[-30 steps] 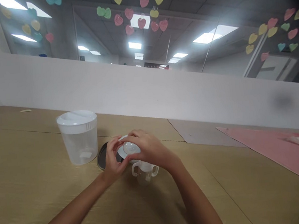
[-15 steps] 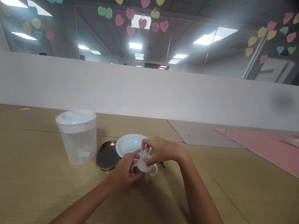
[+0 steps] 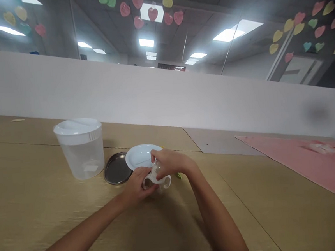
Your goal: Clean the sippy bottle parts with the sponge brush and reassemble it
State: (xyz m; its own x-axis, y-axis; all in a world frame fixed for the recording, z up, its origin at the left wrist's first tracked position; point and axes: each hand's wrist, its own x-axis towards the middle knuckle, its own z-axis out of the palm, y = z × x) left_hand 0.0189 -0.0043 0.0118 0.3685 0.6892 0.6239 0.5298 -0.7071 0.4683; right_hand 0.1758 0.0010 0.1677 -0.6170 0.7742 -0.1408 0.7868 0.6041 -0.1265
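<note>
My hands hold a clear two-handled baby cup point(image 3: 156, 180) low over the table, tilted. My left hand point(image 3: 136, 186) grips it from the lower left near a white handle. My right hand point(image 3: 169, 161) closes over its upper part and hides most of the top. Just behind them, a white round plate point(image 3: 137, 155) lies flat on the table, close to my right fingers. To its left lies a round steel lid or dish point(image 3: 116, 169). Further left stands a translucent plastic tub point(image 3: 82, 158) with a white lid.
The light wooden table point(image 3: 46, 214) runs up to a low white partition point(image 3: 124, 98). A small green piece point(image 3: 178, 175) lies just past my right hand. A grey sheet point(image 3: 218, 142) and a pink mat point(image 3: 306, 164) lie to the right.
The white plate now lies flat on the table, no longer held above the cup. Both hands have stayed on the cup, which now tilts. The view has shifted slightly.
</note>
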